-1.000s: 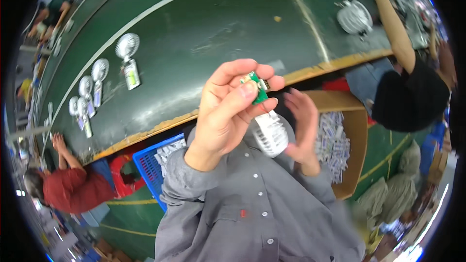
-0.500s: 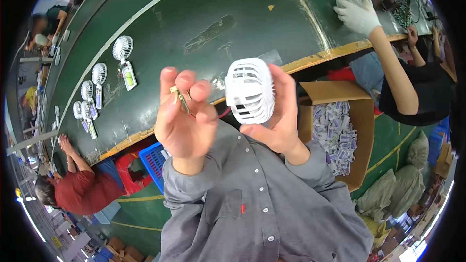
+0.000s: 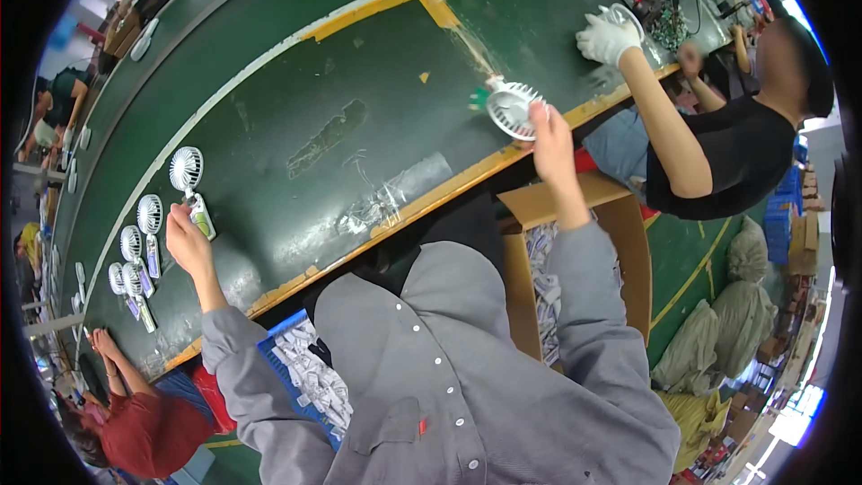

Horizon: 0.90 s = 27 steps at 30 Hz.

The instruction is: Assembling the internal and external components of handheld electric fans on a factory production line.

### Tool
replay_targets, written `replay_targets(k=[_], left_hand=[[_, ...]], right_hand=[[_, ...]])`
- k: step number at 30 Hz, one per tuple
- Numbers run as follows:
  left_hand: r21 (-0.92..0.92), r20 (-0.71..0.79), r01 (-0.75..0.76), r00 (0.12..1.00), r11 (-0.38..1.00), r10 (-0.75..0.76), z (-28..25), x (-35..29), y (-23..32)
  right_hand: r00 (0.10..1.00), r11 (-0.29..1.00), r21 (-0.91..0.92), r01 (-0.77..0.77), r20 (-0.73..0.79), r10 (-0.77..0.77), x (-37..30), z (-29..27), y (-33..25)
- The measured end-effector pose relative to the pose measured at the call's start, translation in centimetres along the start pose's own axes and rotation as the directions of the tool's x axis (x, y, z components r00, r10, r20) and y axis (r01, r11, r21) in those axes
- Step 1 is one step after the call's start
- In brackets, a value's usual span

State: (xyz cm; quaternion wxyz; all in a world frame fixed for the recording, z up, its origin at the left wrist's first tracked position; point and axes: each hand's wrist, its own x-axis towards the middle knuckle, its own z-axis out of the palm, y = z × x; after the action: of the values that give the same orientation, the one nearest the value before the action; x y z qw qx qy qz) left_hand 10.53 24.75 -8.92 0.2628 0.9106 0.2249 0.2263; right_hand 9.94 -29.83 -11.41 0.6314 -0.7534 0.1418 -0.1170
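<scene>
My right hand [image 3: 552, 145] grips a white fan head [image 3: 513, 110] by its rim, over the table near the front edge. A small green piece [image 3: 479, 100], perhaps a circuit board, is beside the neck of that fan head; it is blurred. Far to the left, my left hand [image 3: 187, 247] has its fingers curled in at the handle of a white handheld fan [image 3: 186, 169] lying on the table. That fan has a green and white handle. Several more handheld fans [image 3: 149, 214] lie in a loose group to its left.
The long green table [image 3: 269, 216] has a worn wooden front edge. A cardboard box [image 3: 636, 247] and a blue crate [image 3: 292, 386], both with many small wrapped packs, stand below it. A co-worker's gloved hand [image 3: 611, 38] is at the right; another person in red [image 3: 148, 431] sits left.
My hands have moved apart: the right carried the fan head out over the table, and the left let go of the small wired connector and went to a handheld fan. The view has shifted.
</scene>
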Motion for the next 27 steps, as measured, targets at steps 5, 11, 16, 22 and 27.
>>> replay_targets(k=[5, 11, 16, 22, 27], left_hand=[[0.415, 0.139, -0.489, 0.867, 0.767, 0.478, 2.4, -2.2, -1.4], [-0.2, 0.363, -0.433, 0.8, 0.879, 0.477, 2.6, -8.1, 9.6], [0.092, 0.279, -0.616, 0.77, 0.782, 0.574, 2.7, -3.4, 4.4], [-0.022, 0.435, -0.752, 0.586, 0.659, 0.683, 4.6, -7.7, 8.2], [-0.171, 0.409, -0.741, 0.546, 0.649, 0.731, 6.3, -12.2, 11.0]], right_hand=[[0.943, 0.922, -0.204, -0.33, -0.117, 0.312, 11.5, -5.2, 3.6], [0.883, 0.892, 0.188, -0.411, -0.162, 0.441, 14.0, -7.0, 3.5], [0.986, 0.991, 0.126, -0.045, -0.156, 0.064, 8.5, 0.3, 4.0], [0.796, 0.802, -0.194, 0.565, 0.387, -0.466, -5.7, 14.3, -2.7], [0.518, 0.532, -0.161, 0.831, 0.573, -0.635, -7.3, 17.7, -1.4]])
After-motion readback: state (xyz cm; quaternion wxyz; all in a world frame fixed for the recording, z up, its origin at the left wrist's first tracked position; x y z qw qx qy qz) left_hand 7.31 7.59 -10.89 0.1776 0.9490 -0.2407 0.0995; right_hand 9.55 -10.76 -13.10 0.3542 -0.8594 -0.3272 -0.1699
